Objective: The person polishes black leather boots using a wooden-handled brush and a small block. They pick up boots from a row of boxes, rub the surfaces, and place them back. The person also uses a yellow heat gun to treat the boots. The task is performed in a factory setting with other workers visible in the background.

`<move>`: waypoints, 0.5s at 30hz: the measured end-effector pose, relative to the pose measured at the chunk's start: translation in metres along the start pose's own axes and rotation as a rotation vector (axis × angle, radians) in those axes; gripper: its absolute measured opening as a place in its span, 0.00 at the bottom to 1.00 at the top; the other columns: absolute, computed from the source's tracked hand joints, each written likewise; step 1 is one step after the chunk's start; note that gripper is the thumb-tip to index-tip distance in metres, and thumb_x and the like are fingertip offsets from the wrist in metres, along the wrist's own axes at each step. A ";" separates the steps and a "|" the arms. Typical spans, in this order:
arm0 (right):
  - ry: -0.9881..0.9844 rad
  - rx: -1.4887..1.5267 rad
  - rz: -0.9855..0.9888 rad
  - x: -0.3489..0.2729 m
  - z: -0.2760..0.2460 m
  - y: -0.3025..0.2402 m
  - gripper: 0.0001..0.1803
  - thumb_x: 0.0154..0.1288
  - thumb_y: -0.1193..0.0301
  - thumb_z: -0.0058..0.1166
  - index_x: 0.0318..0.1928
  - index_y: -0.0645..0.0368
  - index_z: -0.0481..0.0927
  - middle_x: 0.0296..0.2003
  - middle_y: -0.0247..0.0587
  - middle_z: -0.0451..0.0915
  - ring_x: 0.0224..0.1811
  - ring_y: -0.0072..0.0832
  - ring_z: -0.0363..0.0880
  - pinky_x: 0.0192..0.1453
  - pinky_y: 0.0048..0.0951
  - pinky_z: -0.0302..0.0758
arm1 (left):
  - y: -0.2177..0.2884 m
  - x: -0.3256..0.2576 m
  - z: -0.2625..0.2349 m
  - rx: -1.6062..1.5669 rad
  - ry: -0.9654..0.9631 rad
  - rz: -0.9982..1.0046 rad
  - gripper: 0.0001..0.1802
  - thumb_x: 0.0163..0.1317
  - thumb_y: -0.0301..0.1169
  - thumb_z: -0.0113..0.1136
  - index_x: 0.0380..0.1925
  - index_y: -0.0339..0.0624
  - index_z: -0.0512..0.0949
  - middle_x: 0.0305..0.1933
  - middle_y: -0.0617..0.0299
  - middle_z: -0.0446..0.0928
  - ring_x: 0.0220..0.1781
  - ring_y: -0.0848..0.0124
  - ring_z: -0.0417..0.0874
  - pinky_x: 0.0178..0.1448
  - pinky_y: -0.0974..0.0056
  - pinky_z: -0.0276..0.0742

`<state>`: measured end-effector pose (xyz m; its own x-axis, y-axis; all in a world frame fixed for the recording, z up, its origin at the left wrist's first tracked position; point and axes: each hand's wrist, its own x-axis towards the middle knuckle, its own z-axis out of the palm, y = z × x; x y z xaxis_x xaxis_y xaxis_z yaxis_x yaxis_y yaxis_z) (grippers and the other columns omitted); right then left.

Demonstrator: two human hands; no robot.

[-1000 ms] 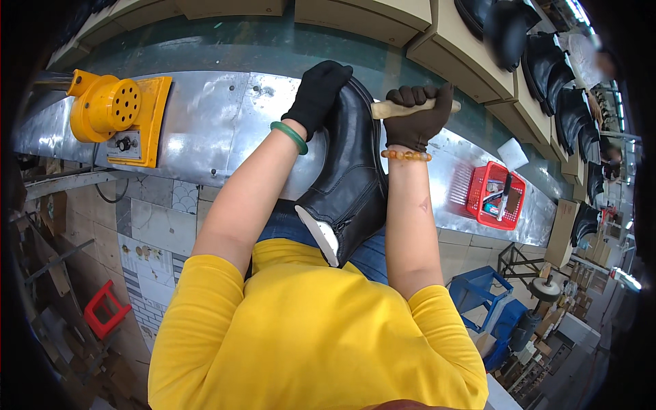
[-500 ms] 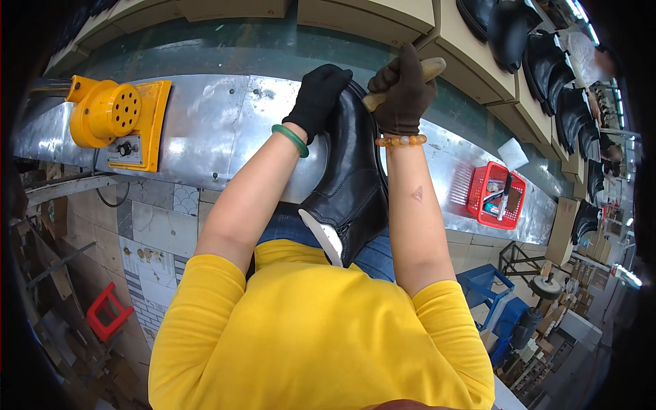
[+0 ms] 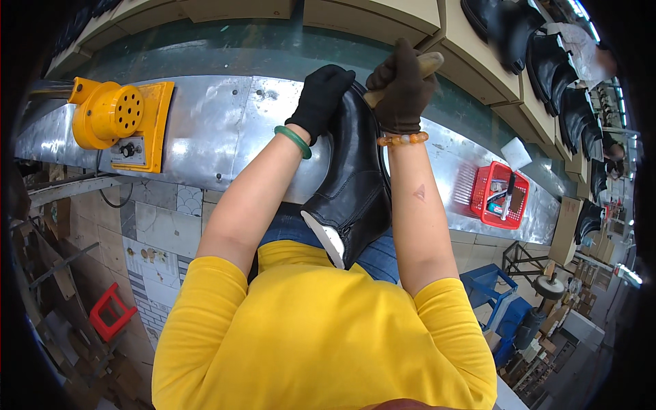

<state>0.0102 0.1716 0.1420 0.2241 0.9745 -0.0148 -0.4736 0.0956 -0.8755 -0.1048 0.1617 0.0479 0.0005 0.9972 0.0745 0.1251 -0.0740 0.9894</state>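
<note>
A black leather ankle boot [image 3: 352,157] lies between my forearms, its toe away from me and its pale-lined opening by my lap. My left hand [image 3: 322,99], in a black glove, is closed on the toe end from the left. In a brown-stained dark glove, my right hand [image 3: 404,92] wraps round a tan wooden tool [image 3: 430,64] at the boot's right toe edge. Both ends of the tool stick out of the fist; its working part is hidden, so I cannot tell its exact kind.
A metal-topped bench [image 3: 205,123] runs across in front of me. On it stand a yellow machine [image 3: 113,115] at left and a red plastic basket [image 3: 484,198] of small items at right. Cardboard boxes [image 3: 471,65] line the far side, with black boots [image 3: 547,65] on top at right.
My right hand, with the wooden tool, has shifted very slightly away from me along the boot's edge. My left hand keeps its hold on the toe.
</note>
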 end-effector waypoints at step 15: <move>0.092 -0.188 -0.095 -0.019 -0.099 -0.046 0.12 0.60 0.65 0.58 0.33 0.60 0.74 0.16 0.36 0.71 0.14 0.23 0.71 0.17 0.25 0.69 | 0.014 0.003 0.008 -0.154 0.049 -0.135 0.15 0.59 0.40 0.58 0.32 0.38 0.79 0.30 0.62 0.76 0.34 0.73 0.73 0.43 0.67 0.69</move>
<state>0.1124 0.1282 0.1344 0.3413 0.9393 0.0356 -0.2815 0.1383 -0.9496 -0.0956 0.1637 0.0607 -0.0545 0.9969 -0.0573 -0.0321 0.0556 0.9979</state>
